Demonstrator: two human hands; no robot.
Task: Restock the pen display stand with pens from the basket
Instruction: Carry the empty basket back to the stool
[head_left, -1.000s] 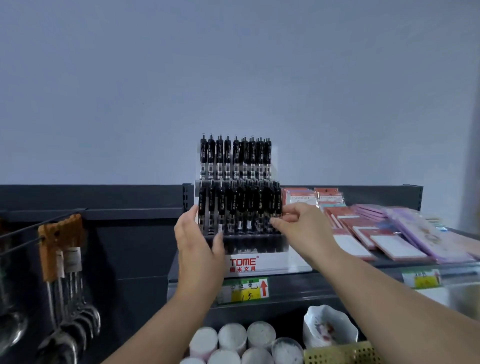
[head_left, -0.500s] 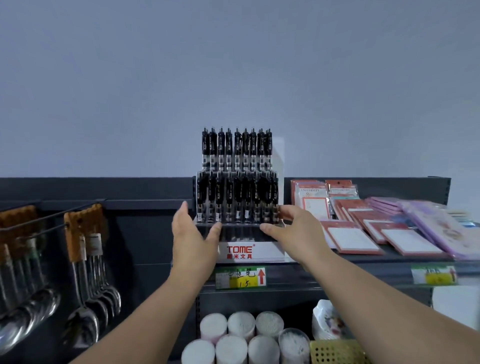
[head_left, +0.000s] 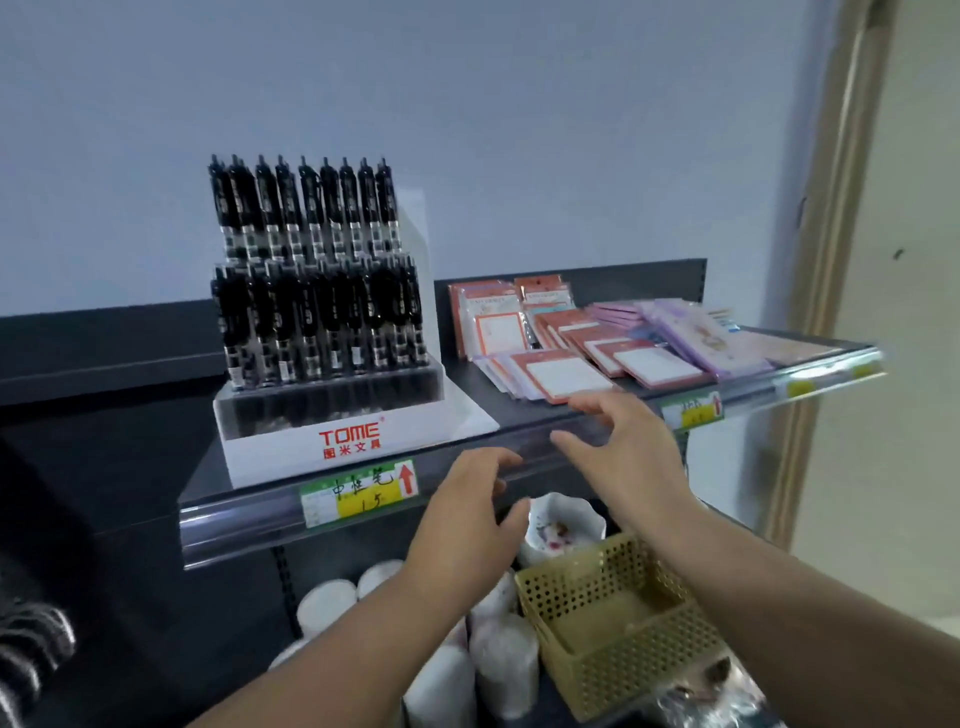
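Neatly upright: black pens (head_left: 317, 317) in display stand (head_left: 291, 452)

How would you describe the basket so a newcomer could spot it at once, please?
Find the dark metal shelf carrying the white TOME pen display stand. Just below its front edge, to the right, a gold perforated plastic basket sits beside white cylindrical rolls. It alone is rectangular, golden and dotted with holes.
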